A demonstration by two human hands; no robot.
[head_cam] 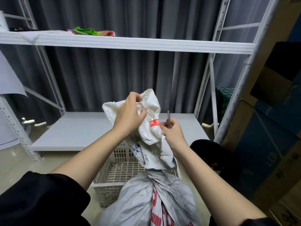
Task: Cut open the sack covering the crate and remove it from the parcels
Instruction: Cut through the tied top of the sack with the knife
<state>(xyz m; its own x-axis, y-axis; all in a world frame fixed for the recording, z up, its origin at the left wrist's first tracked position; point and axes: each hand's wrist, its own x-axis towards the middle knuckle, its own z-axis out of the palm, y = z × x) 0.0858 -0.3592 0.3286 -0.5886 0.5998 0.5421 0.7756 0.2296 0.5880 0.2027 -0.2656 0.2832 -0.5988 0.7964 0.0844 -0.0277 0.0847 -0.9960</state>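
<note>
Knotted grey sack (146, 198) over white crate (117, 173); left hand (130, 111) pinches its raised white top, right hand (172, 132) grips a blade (168, 119). Cutting apparently just beginning; removal remains.

Dim, even light; soft focus, wide-angle bending at edges

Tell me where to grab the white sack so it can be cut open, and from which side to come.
Grip the loose bunched top of the white sack, above the knotted neck, from the left, as the left hand does now. That floppy part stands above the crate and pulls taut, probably leaving the right side free for the right hand with the blade.
</note>
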